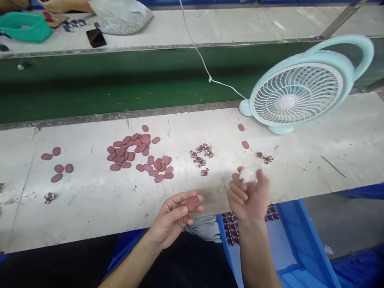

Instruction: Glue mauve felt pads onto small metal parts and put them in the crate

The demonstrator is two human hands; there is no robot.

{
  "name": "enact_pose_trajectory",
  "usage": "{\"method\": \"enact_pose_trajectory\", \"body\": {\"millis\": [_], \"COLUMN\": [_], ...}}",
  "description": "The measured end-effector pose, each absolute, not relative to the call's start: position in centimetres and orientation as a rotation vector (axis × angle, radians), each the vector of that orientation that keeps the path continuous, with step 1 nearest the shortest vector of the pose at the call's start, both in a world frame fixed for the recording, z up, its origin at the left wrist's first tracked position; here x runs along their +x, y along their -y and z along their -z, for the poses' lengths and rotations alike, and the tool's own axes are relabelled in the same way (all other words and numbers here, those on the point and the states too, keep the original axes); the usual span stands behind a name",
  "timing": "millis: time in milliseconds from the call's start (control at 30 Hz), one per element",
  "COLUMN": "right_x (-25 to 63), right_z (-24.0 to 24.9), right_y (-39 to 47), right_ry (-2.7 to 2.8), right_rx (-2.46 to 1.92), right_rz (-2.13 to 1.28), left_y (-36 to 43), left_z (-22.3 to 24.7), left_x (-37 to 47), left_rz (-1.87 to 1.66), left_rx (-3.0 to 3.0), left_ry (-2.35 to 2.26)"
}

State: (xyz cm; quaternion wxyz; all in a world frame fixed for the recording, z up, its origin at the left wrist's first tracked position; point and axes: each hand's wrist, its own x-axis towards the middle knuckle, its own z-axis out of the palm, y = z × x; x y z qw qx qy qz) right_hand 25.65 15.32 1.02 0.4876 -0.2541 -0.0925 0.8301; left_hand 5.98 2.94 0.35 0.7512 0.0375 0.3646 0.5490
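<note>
Between the thumb and fingers of my left hand (175, 216) is a reddish oval piece (192, 204) with small dark marks on it. My right hand (248, 196) is raised over the table's front edge, its fingers curled around a small white object (247, 175), slightly blurred. Flat oval pieces (120, 152) like the held one lie in a heap on the table, with a second cluster (159, 172) beside it. Small dark red and silvery parts (202, 154) form a pile beyond my hands, and a few more (264, 157) lie just beyond my right hand.
A light blue fan (286, 102) stands at the back right, its white cord (199, 54) running upward. Below the table edge, a blue tray (309, 240) holds rows of dark red parts. A phone (96, 38), a green basket (25, 27) and a plastic bag (121, 16) rest on the far shelf.
</note>
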Motion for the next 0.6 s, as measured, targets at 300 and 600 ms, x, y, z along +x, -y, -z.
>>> {"method": "enact_pose_trajectory", "body": {"millis": [300, 600], "right_x": [22.7, 22.5], "right_z": [-3.0, -3.8], "right_y": [-9.8, -9.3], "right_ry": [0.641, 0.739], "right_rx": [-1.124, -1.153], "right_rz": [-1.739, -1.568], "left_y": [-2.9, -3.1], "left_z": [0.0, -0.3], "left_x": [6.4, 7.1], "left_rz": [-1.249, -1.289], "left_rx": [0.186, 0.124], "left_ry": [-0.783, -0.882]}}
